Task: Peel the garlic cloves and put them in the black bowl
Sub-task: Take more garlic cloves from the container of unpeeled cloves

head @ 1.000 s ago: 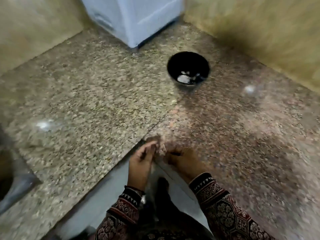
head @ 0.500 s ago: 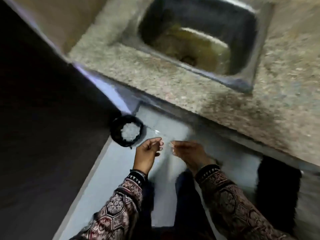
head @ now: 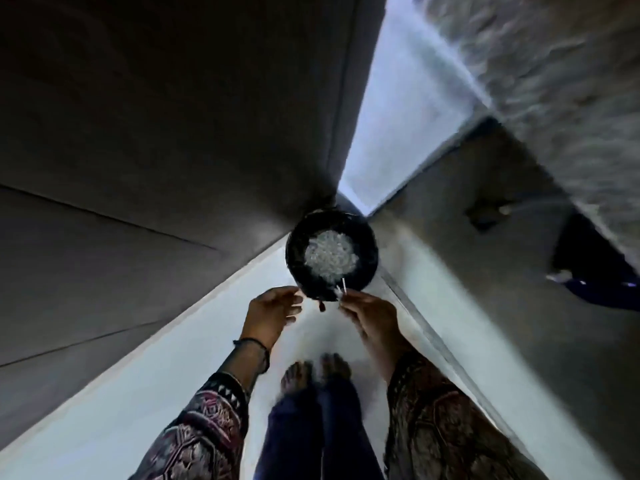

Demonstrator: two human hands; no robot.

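I am looking down at the floor, where a round black bin (head: pixel 298 237) holds a heap of pale garlic skins (head: pixel 330 256). My right hand (head: pixel 372 318) hovers at the bin's near rim and pinches thin white slivers of garlic peel (head: pixel 343 288) over it. My left hand (head: pixel 273 311) hangs just left of the rim with relaxed fingers, and I see nothing in it. A small dark scrap (head: pixel 322 306) shows between the two hands. The black bowl and the cloves are out of view.
Dark cabinet fronts (head: pixel 156 150) fill the left side. The granite counter edge (head: pixel 554 81) runs across the upper right, with grey cabinet faces (head: pixel 485 271) below it. My bare feet (head: pixel 313 372) stand on the pale floor (head: pixel 121 410) just behind the bin.
The view swung from the counter and black bowl, past the sink, down to the floor. Both hands moved from the counter edge to the bin's near rim.
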